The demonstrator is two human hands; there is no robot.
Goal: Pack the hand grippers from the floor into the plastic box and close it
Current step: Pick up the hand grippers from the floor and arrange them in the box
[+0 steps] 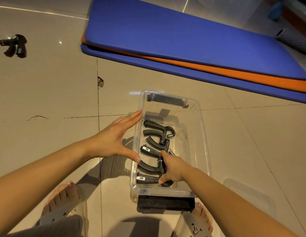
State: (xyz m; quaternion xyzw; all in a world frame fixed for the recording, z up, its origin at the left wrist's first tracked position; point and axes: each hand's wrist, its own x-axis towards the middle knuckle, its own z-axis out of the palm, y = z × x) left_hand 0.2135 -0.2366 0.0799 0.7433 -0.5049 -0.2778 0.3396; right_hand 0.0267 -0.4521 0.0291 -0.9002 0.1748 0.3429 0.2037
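A clear plastic box [202, 134] stands open on the tiled floor in front of me, with black latch clips at its near and far ends. Three black hand grippers lie inside it. My right hand [172, 168] reaches into the box and grips the nearest hand gripper [148, 171] by its head. Beyond it lie a second hand gripper [149, 149] and a third hand gripper [157, 130]. My left hand [117, 138] is spread flat with straight fingers against the box's left wall. More black hand grippers [14, 46] lie in a small heap on the floor at far left.
Stacked blue and orange exercise mats [183, 41] lie beyond the box to the right. A small metal floor fitting [100, 82] sits at a tile joint. The clear lid [114, 168] lies on the floor under the box. My sandalled feet [63, 202] are at the bottom.
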